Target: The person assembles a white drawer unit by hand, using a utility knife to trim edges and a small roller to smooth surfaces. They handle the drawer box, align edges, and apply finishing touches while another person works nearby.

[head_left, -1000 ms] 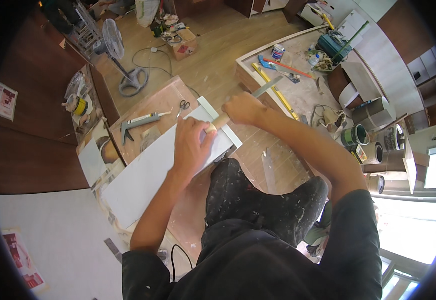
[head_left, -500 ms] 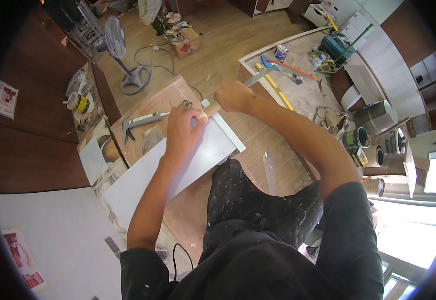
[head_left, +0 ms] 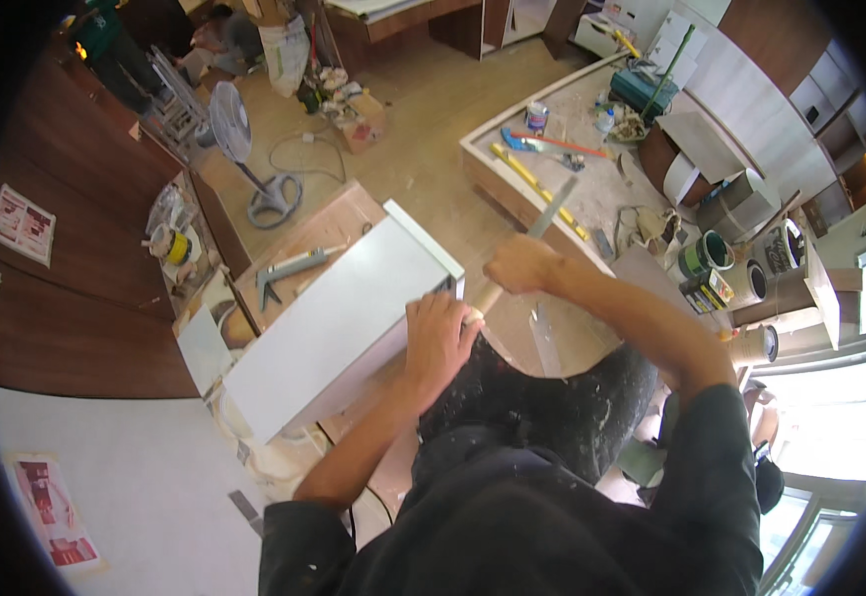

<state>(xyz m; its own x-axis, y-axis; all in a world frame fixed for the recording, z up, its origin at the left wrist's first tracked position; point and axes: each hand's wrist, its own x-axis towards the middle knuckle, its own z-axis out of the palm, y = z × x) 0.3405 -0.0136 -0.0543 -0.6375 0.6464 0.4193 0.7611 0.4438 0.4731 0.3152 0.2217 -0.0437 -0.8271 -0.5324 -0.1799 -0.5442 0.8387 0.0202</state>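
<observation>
A white box-like panel unit [head_left: 349, 308], which looks like a drawer, lies on a brown board in front of me, its raised front strip [head_left: 423, 243] toward the far right. At its near right corner I hold a flat file [head_left: 554, 207] with a pale wooden handle, the grey blade pointing up and to the right. My right hand [head_left: 520, 265] is wrapped round the tool where blade and handle meet. My left hand [head_left: 437, 343] is closed at the handle's rounded end, beside the unit's edge. The palm sides of both hands are hidden.
A caulking gun [head_left: 294, 268] lies left of the unit, near a standing fan [head_left: 231, 124]. On the right, a low platform [head_left: 522, 204] bears a yellow level [head_left: 532, 184], a hand saw [head_left: 552, 142] and a toolbox [head_left: 647, 89]. Paint cans [head_left: 706, 253] stand nearby. People crouch at the far left.
Both hands and the file have moved nearer to me and right, from the strip's far end to its near corner. My view has shifted, and the unit's top is now less covered.
</observation>
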